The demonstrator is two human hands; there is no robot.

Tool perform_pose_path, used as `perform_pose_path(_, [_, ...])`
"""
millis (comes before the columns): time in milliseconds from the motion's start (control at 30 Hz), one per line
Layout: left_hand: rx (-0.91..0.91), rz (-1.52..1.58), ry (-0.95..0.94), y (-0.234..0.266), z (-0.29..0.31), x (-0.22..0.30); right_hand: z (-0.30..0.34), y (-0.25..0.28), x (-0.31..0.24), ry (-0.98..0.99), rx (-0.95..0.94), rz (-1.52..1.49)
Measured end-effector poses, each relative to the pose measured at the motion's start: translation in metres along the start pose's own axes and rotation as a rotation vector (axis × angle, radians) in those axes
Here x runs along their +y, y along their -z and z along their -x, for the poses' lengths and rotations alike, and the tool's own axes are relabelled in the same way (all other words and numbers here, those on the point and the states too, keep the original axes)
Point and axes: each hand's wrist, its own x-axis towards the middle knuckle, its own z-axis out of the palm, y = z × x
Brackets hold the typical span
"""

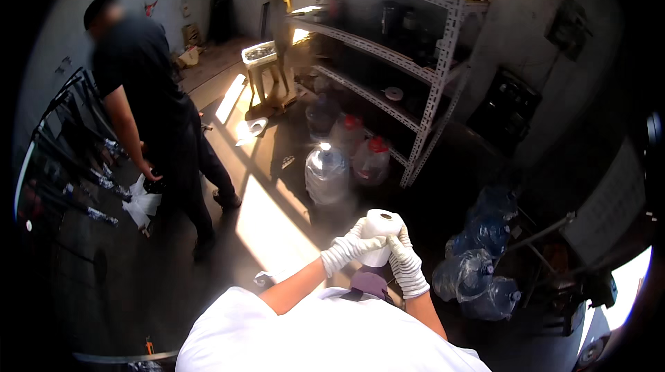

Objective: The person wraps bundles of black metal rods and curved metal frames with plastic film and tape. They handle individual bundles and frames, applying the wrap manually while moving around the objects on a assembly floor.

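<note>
My left hand [352, 241] and right hand [404, 248] clasp the white cored roll [380, 226] — it could drop if my grip slackens.

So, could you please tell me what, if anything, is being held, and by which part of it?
A white roll, held by its sides between the left grip and right grip, below its top end.

Lower centre: white roll [381, 225], hands [359, 239] in off-white gloves [400, 246] with banded cuffs [411, 275]. Centre: red lids [377, 145] on jugs [371, 165]. Lower right: translucent blue water bottles [471, 269].
</note>
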Motion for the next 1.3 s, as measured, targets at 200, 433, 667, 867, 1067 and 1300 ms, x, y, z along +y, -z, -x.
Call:
perform_pose_path(200, [0.161, -0.091, -0.125, 0.004, -0.137, 0.038, -0.150, 0.052, -0.059, 0.019, -0.309, 0.109])
perform_pose_path(433, [0.429, 0.193, -0.229, 0.034, -0.188, 0.073, -0.250, 0.021, -0.105, -0.168, -0.444, 0.272])
perform_pose_path(667, [0.654, 0.346, -0.373, 0.058, -0.229, 0.119, -0.339, -0.024, -0.126, -0.113, -0.437, 0.412])
perform_pose_path(867, [0.817, 0.273, -0.409, 0.111, -0.241, 0.172, -0.389, -0.077, -0.119, 0.059, -0.488, 0.496])
perform_pose_path(1067, [0.809, -0.298, -0.576, 0.151, -0.277, 0.213, -0.396, -0.117, -0.156, 0.253, -0.386, 0.739])
perform_pose_path(1300, [0.134, -0.191, -0.607, 0.102, -0.377, 0.336, -0.460, -0.090, -0.225, 0.581, -0.227, 0.118])
